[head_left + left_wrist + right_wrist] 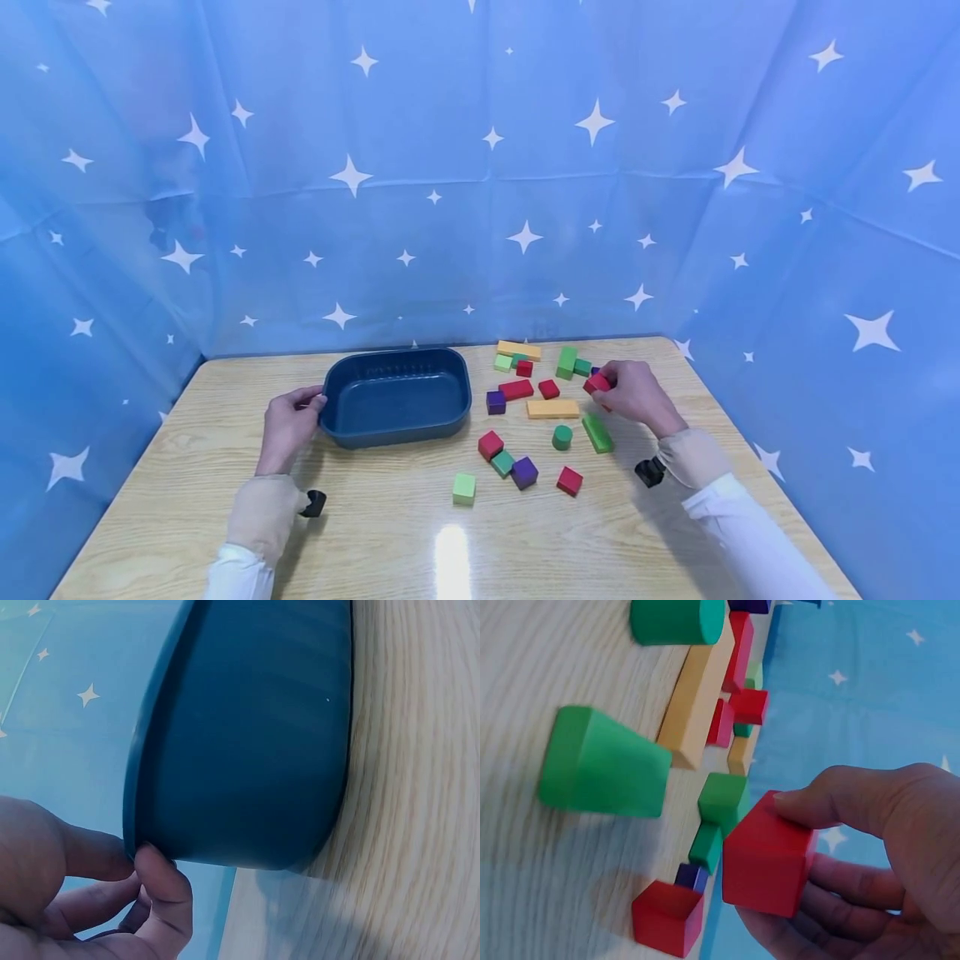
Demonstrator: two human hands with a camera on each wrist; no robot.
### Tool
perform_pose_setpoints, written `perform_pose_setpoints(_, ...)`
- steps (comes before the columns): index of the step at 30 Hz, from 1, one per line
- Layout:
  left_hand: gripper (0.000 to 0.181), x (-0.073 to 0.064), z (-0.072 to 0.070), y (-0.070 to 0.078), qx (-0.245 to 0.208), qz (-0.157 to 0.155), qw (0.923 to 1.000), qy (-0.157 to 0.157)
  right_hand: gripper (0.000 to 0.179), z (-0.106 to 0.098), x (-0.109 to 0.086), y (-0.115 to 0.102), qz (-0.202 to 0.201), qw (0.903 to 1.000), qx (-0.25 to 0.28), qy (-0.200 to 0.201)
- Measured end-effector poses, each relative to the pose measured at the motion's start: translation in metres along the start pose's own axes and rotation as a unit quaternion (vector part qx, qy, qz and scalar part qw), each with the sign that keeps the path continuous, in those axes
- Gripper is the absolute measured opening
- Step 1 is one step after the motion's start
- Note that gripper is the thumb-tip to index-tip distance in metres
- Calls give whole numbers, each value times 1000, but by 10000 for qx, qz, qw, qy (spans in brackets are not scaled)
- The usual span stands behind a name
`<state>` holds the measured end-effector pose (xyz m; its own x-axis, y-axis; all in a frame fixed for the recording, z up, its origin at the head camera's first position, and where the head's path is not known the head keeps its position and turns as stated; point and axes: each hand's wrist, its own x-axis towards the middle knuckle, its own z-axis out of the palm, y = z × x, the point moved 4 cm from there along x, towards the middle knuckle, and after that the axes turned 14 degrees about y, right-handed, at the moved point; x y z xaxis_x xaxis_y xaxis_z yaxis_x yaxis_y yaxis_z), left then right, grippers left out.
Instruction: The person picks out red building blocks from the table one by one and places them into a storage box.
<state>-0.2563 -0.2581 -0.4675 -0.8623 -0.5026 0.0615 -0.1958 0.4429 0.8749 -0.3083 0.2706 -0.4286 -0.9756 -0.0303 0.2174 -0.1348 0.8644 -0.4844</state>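
Between the thumb and fingers of the right hand (637,396) sits a red block (597,382), gripped toward the right end of the spread of blocks; the head view shows only part of it, while the right wrist view shows it large, with the thumb laid along its top edge. That closer view also brings out a second red block (667,919) lying on the table below the hand, which from the head is mostly covered, and a small purple block (691,877) right beside it. Nearby lie a long green block (597,433), a green cylinder (562,437) and a yellow plank (552,409), all seen in both of those views. Only the head view takes in the nearer group: a light green cube (464,489), a purple cube (524,472) and a teal cube (502,463) touching it. Left of the blocks stands a dark blue tub (397,434), its left end pinched by the left hand (291,421). From the head one looks down into the tub; the left wrist view gives its outer wall instead, and shows thumb and finger closed on the rim. Beyond the wooden table (375,517) hangs a blue curtain (450,233) with white stars.
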Motion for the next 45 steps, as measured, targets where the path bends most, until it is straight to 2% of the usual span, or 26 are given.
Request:
perform_pose_setpoints(8, 35, 1, 1, -2, -40, -69, 10000, -14, 19, 9, 5, -22, -255, 9995, 132, -93)
perform_pose_setpoints(20, 37, 2, 3, -1, -51, -110, 9999, -63, 22, 21, 17, -63, -402, 9982, 290, -340)
perform_pose_setpoints(26, 36, 2, 3, 1, -53, -78, 10000, -26, 23, 27, 22, -81, -642, 9968, 395, -276)
perform_pose_setpoints(38, 36, 2, 2, -2, -150, -87, 9999, 5, 25, 42, 24, -115, -714, 9958, 454, -343)
perform_pose_setpoints(45, 35, 4, 2, -3, -135, -102, 9999, -12, 23, 52, 28, -136, -988, 9941, 376, -225)
